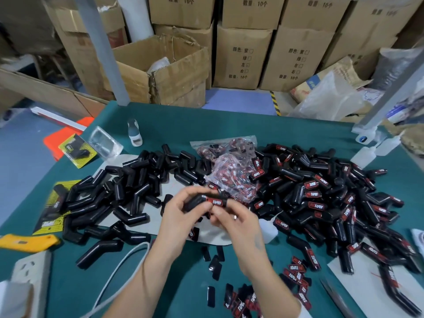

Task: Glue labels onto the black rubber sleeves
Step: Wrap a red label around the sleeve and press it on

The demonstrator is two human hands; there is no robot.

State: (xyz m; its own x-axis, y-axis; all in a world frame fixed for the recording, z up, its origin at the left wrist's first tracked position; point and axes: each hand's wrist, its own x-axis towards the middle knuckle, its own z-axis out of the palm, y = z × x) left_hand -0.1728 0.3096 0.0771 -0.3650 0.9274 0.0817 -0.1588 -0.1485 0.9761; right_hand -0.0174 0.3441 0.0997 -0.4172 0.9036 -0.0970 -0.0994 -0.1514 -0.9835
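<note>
Gripping sleeve (195, 201) in left hand (181, 214); right hand (231, 220) fingers pinching label (214, 202).

Glossy black rubber sleeves (128, 180) heap on a matt teal cloth table cover (229, 125); clear plastic bag (229, 166); rough brown cardboard boxes (243, 58).

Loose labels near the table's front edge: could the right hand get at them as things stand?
Probably yes, once freed. The loose labels lie uncovered beside the right forearm, but the right hand and left hand are both pinching a sleeve.
</note>
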